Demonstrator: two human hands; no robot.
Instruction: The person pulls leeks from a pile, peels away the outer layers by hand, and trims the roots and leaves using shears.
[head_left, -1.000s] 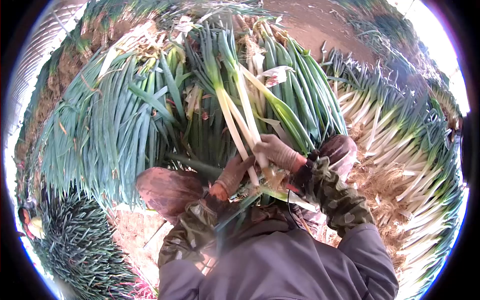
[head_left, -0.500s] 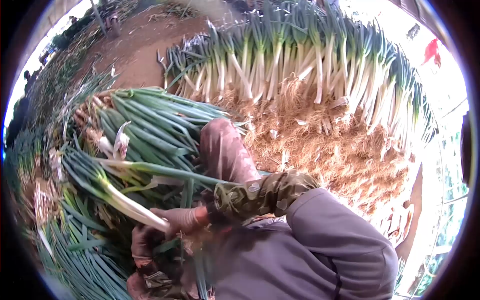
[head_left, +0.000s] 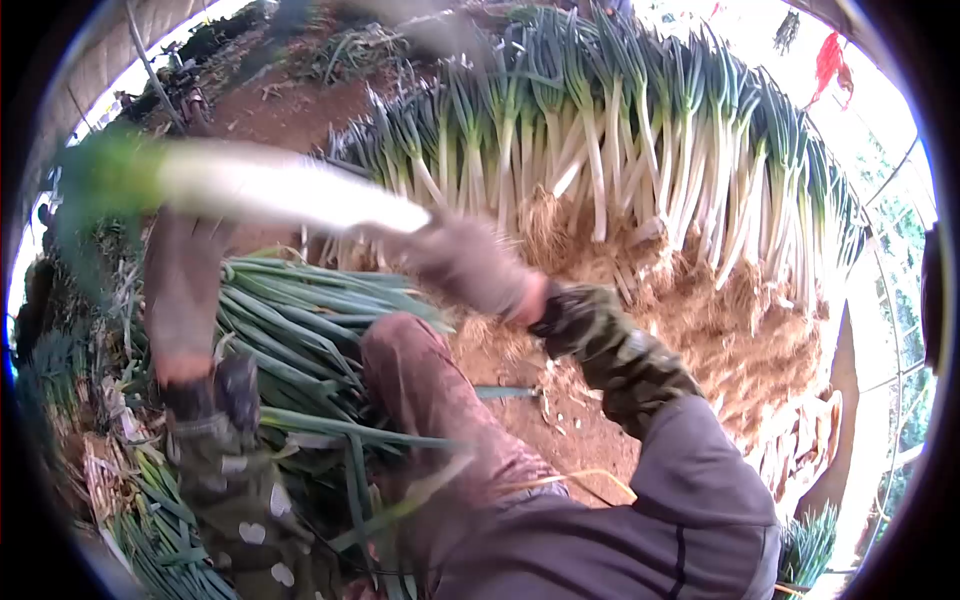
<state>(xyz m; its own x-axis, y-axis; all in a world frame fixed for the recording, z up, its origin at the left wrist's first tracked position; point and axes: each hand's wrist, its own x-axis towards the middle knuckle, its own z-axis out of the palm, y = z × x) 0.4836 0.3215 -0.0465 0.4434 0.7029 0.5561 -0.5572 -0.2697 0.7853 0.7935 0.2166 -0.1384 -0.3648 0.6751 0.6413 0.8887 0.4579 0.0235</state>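
Note:
My gloved right hand (head_left: 465, 265) is closed around the root end of a bundle of long green onions (head_left: 290, 190), raised across the upper left. Motion smears the bundle's white stems and green tops. My gloved left hand (head_left: 183, 285) reaches up to the bundle's middle; its fingers are hidden behind the stems, so its grip does not show. Below the bundle, a heap of green onions (head_left: 290, 320) lies beside my bent knee (head_left: 410, 360), leaves toward me.
A long row of green onions (head_left: 600, 130) stands packed at the back, roots toward me. Loose roots and soil (head_left: 700, 330) cover the ground before it. More onions (head_left: 180, 545) lie at lower left. A red cloth (head_left: 828, 68) hangs at upper right.
Both hands have risen from low by my lap, lifting the onions up and away. The right hand has moved up and right, the left up and left. My view has shifted slightly.

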